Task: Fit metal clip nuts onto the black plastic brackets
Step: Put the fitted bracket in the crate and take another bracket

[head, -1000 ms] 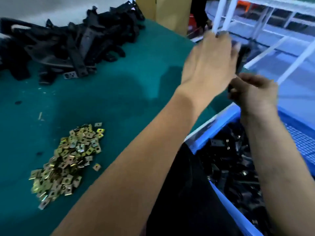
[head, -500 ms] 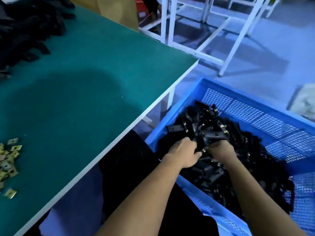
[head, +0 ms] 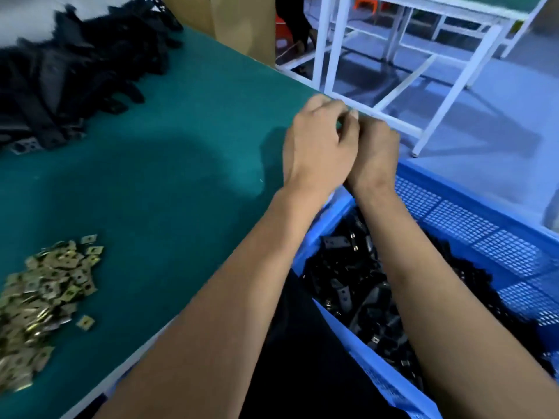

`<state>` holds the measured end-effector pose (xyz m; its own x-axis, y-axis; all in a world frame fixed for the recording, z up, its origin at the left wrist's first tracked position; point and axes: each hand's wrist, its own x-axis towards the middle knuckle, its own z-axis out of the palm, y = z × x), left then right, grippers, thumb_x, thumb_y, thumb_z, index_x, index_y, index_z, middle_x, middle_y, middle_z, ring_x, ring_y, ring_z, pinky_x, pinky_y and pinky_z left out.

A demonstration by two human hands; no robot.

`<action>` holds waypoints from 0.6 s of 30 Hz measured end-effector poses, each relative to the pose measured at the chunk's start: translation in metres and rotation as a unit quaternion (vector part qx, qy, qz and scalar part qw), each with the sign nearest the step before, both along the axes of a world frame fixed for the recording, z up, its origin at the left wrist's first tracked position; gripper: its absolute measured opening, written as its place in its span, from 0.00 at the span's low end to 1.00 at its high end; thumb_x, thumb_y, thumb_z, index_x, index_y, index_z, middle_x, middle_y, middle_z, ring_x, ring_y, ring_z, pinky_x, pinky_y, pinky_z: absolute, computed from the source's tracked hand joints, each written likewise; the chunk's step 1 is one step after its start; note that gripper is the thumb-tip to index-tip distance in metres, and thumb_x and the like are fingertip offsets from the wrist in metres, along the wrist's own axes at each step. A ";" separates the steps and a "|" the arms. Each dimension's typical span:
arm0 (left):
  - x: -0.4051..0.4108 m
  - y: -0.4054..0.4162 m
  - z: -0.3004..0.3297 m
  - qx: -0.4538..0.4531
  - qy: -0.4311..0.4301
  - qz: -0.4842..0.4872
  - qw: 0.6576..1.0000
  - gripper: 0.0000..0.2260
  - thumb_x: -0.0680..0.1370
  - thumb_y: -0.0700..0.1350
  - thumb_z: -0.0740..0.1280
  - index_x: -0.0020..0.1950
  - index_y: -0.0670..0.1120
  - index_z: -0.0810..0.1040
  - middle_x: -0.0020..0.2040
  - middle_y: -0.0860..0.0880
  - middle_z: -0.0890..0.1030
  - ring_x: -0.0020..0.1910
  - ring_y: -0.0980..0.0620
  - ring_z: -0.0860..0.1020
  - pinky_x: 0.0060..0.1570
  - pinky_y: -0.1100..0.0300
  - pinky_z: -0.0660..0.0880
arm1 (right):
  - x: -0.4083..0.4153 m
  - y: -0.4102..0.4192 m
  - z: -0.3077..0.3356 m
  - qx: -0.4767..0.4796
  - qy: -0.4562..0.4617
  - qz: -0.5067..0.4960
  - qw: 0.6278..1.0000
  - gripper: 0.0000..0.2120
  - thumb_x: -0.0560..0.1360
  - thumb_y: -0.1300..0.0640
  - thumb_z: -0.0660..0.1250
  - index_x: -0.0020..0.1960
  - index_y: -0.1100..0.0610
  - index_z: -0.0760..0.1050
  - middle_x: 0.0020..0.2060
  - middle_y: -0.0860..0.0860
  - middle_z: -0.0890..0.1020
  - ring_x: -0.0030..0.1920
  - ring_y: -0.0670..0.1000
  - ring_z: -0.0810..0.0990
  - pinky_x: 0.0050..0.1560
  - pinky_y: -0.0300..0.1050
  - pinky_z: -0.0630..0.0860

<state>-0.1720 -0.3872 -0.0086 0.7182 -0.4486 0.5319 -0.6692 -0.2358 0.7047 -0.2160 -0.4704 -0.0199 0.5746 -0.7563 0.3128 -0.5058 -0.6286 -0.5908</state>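
Both hands up out of the blue crate, left hand and right hand touching, fingers curled, contents hidden

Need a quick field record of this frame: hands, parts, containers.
left hand: fingers curled, raised over the table's right edge, contents hidden
right hand: curled against the left, contents hidden
clip nuts: loose pile, table near-left
bare brackets: heap, table far-left
blue crate: beside table, holds black brackets
table: green top

Left hand and right hand touching, fingers curled
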 end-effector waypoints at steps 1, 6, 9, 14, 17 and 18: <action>0.016 0.016 0.007 -0.003 0.000 0.036 0.999 0.10 0.80 0.46 0.65 0.42 0.44 0.80 0.45 0.47 0.79 0.41 0.47 0.77 0.45 0.52 0.73 | 0.019 0.017 0.008 0.015 -0.020 0.040 0.999 0.15 0.79 0.54 0.62 0.34 0.55 0.69 0.30 0.51 0.75 0.38 0.50 0.75 0.37 0.45 0.61; 0.098 0.122 0.017 0.058 -0.008 0.231 0.971 0.13 0.82 0.48 0.62 0.46 0.43 0.82 0.49 0.45 0.80 0.47 0.46 0.76 0.50 0.54 0.69 | 0.112 0.114 0.016 0.096 -0.004 0.239 0.966 0.15 0.78 0.56 0.64 0.33 0.52 0.72 0.30 0.47 0.77 0.31 0.50 0.72 0.28 0.39 0.66; 0.142 0.191 0.010 0.168 -0.034 0.329 0.928 0.14 0.81 0.50 0.59 0.55 0.45 0.83 0.56 0.42 0.80 0.59 0.42 0.76 0.64 0.53 0.67 | 0.162 0.169 0.010 0.106 0.053 0.312 0.943 0.06 0.76 0.59 0.66 0.51 0.53 0.79 0.46 0.56 0.84 0.46 0.56 0.82 0.46 0.43 0.76; 0.196 0.281 -0.003 0.185 0.098 0.429 0.879 0.14 0.81 0.48 0.60 0.61 0.44 0.79 0.63 0.39 0.78 0.67 0.38 0.70 0.69 0.49 0.63 | 0.226 0.242 0.009 0.060 0.097 0.421 0.900 0.33 0.78 0.53 0.71 0.79 0.49 0.62 0.68 0.60 0.70 0.64 0.62 0.75 0.58 0.44 0.69; 0.214 0.302 -0.001 0.000 0.283 0.371 0.884 0.15 0.81 0.45 0.59 0.63 0.41 0.79 0.62 0.40 0.81 0.63 0.39 0.77 0.63 0.51 0.73 | 0.254 0.269 0.010 0.087 0.123 0.448 0.881 0.32 0.80 0.50 0.69 0.80 0.45 0.61 0.72 0.60 0.65 0.66 0.61 0.74 0.64 0.43 0.69; 0.217 0.306 0.000 -0.054 0.320 0.350 0.879 0.15 0.81 0.44 0.59 0.63 0.40 0.79 0.62 0.41 0.81 0.62 0.39 0.78 0.63 0.50 0.75 | 0.261 0.277 0.010 0.108 0.112 0.437 0.886 0.28 0.80 0.51 0.69 0.78 0.46 0.66 0.73 0.58 0.65 0.66 0.59 0.75 0.65 0.42 0.69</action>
